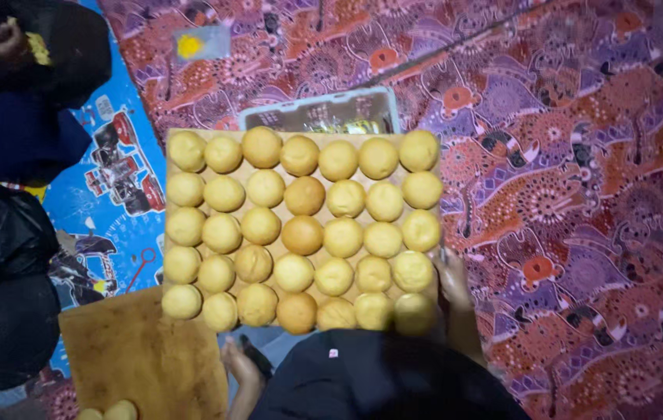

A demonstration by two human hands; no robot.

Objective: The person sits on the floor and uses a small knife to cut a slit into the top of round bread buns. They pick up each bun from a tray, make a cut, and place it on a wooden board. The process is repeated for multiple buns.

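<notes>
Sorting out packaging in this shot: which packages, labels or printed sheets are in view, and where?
Clear plastic package: behind the board of buns, rectangular, pale rim.
Printed sheet: left of the board, blue with red vehicle pictures.
Black bag: far left, crumpled.

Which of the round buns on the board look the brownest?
The darkest buns run down the middle column of the board; the deepest orange-brown one sits in the third row, fourth from the left, while its neighbours are pale yellow.
</notes>
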